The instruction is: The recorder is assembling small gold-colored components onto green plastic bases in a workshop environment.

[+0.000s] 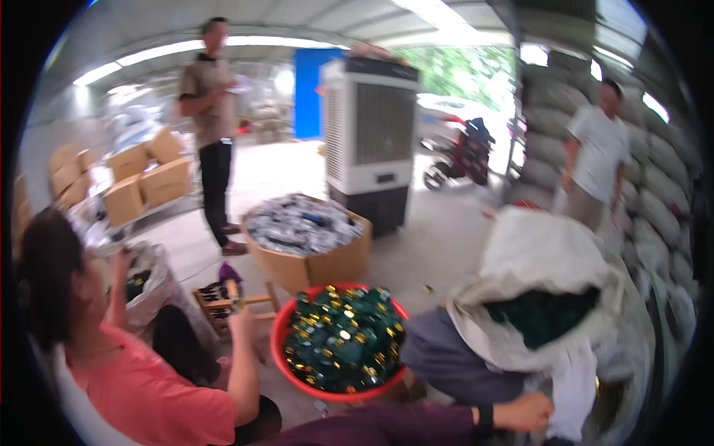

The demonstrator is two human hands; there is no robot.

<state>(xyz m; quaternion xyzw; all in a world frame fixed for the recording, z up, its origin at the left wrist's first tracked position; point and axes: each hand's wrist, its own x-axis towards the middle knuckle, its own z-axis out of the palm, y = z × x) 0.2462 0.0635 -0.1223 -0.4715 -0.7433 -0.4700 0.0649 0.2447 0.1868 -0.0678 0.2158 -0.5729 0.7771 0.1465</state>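
My left hand (pixel 524 412), on a maroon-sleeved arm with a black band at the wrist, reaches across the lower edge to the right. Its fingers are curled in; whatever they might hold is hidden. Just beside it hangs a white cloth (pixel 573 390), below the open mouth of a large white woven sack (pixel 543 245). Dark green pieces (pixel 547 316) show inside the sack. Left of the sack lies dark grey-blue fabric (pixel 461 353). A red basin (pixel 279 353) is heaped with small dark green and gold pieces (pixel 346 338). My right hand is not visible.
A seated person in a coral shirt (pixel 149 386) works at left by a small wooden stool (pixel 253 301) and a sack (pixel 160 286). Behind the basin stand a carton of silvery pieces (pixel 312 271) and an air cooler (pixel 372 141). Two people stand farther back; stacked sacks (pixel 654 178) line the right.
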